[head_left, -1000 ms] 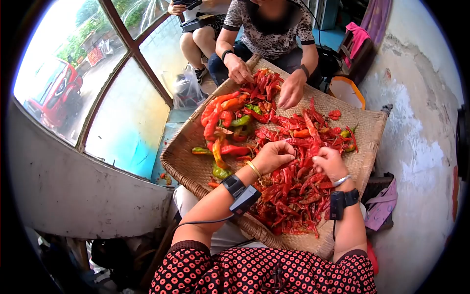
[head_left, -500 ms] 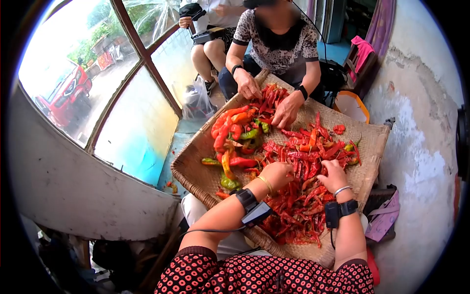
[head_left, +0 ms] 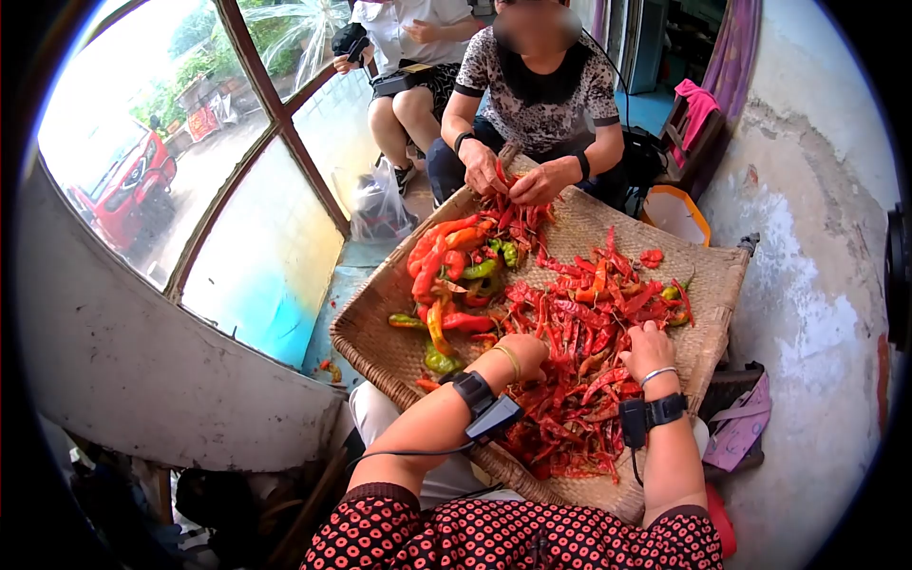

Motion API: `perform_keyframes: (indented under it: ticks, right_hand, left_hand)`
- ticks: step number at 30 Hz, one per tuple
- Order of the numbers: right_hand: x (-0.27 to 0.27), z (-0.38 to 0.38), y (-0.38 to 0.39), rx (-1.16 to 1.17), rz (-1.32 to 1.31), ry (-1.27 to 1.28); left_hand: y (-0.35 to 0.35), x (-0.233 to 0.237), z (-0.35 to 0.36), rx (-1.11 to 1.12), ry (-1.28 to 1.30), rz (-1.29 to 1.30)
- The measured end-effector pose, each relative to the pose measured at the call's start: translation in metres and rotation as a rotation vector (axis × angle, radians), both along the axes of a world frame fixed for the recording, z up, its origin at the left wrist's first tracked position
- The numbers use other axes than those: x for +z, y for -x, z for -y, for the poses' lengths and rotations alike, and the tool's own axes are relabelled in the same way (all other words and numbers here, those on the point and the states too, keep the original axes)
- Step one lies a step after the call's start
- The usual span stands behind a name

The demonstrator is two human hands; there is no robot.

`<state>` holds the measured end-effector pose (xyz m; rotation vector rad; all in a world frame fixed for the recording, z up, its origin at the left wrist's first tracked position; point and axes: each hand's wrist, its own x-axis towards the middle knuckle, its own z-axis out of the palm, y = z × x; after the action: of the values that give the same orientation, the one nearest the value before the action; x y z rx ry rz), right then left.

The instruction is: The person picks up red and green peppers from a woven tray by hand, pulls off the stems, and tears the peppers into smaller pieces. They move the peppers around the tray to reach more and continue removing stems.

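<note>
A wide pile of dried red chili peppers (head_left: 579,408) covers the near and right part of a woven basket tray (head_left: 698,356). My left hand (head_left: 525,357) is closed over the pile's left side, its fingertips turned away, so whatever they hold is hidden. Along the right side of the same pile, my right hand (head_left: 650,350) bends its fingers in among the chilies. Its thumb and fingers are close together, and I cannot make out what is between them. Larger fresh red peppers (head_left: 432,261) and green peppers (head_left: 444,359) lie left of the dried ones.
Across the tray a co-worker (head_left: 537,95) holds red chilies in both hands above the far corner. Another person (head_left: 413,57) sits behind. A window stands on the left, a rough wall (head_left: 798,285) on the right. A plastic bag (head_left: 380,204) rests beyond the tray.
My left hand has moved slightly left and toward me. My right hand has come down a little, its fingers drawn closer together. The co-worker's hands have lifted from the peppers and come together.
</note>
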<state>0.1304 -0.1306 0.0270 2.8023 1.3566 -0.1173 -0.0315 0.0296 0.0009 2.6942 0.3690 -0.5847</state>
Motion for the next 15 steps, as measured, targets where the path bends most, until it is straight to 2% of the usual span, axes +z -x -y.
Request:
perform_keyframes:
  ticks: [5, 7, 9, 12, 15]
  right_hand:
    - [-0.008, 0.007, -0.006, -0.025, -0.133, 0.091]
    - [-0.011, 0.003, -0.012, 0.013, -0.229, 0.025]
    - [-0.011, 0.0, -0.01, -0.018, -0.211, 0.001]
    - [-0.019, -0.001, -0.01, 0.042, -0.296, -0.246]
    - [-0.01, -0.001, -0.004, 0.062, -0.343, -0.297]
  left_hand:
    - [-0.001, 0.002, 0.002, -0.019, -0.008, -0.023]
    - [-0.002, 0.002, 0.0, -0.044, -0.008, -0.013]
    - [0.001, -0.001, 0.002, -0.044, 0.003, 0.028]
    - [0.0, 0.007, 0.002, -0.047, -0.016, 0.014]
    - [-0.001, 0.006, -0.002, -0.019, -0.027, 0.013]
